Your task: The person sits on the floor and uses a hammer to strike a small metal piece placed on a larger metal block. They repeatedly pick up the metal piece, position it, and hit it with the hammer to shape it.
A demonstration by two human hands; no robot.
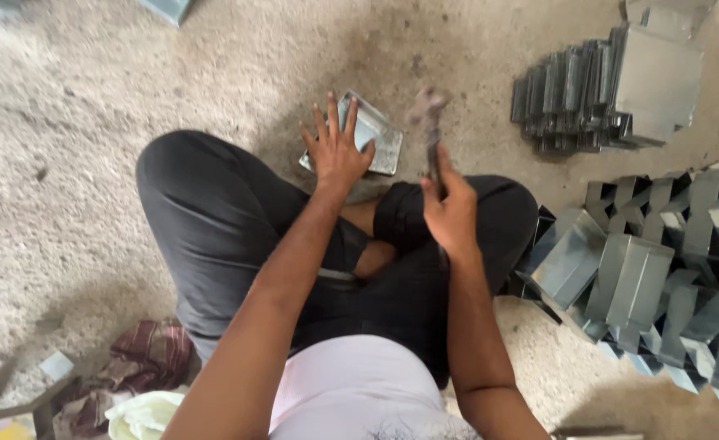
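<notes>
Two hands: left splayed flat, right fisted.

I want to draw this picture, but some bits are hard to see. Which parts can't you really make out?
- Hammer head: head view, blurred by motion, so its shape is unclear.
- Hammer handle: mostly hidden inside the right hand.
- Metal sheet: partly covered by the left hand.
- Folded metal pieces: cut off by the right edge.
- Cloth bundle: lower part cut off by the bottom edge.
</notes>
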